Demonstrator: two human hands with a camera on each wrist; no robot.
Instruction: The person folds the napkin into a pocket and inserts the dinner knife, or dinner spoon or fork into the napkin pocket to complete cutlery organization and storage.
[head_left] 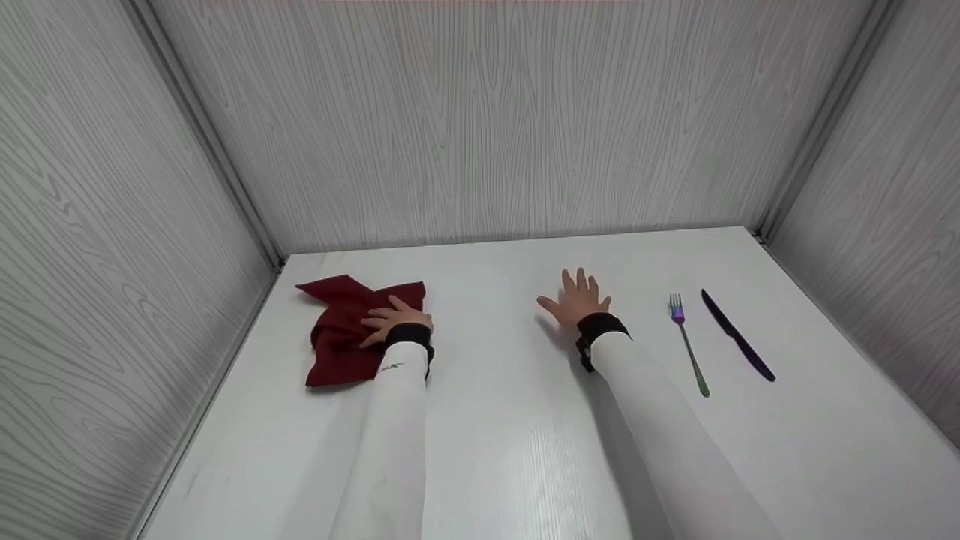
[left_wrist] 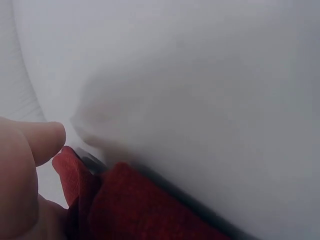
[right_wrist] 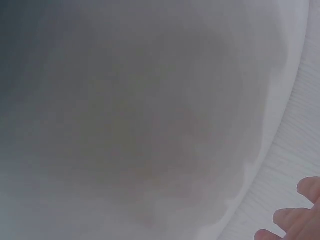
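Note:
A crumpled dark red cloth lies on the left part of the table. My left hand rests on its right side, fingers spread out over the fabric. In the left wrist view the thumb is just above a raised fold of the red cloth; the other fingers are mostly hidden. My right hand is over the bare tabletop with fingers spread, a shadow beside it and nothing held. Several of its fingertips show at the lower right of the right wrist view.
On the right of the white table lie a fork with a rainbow sheen and a dark purple knife, beyond my right hand. Pale wood-grain panels enclose the table at the back and both sides.

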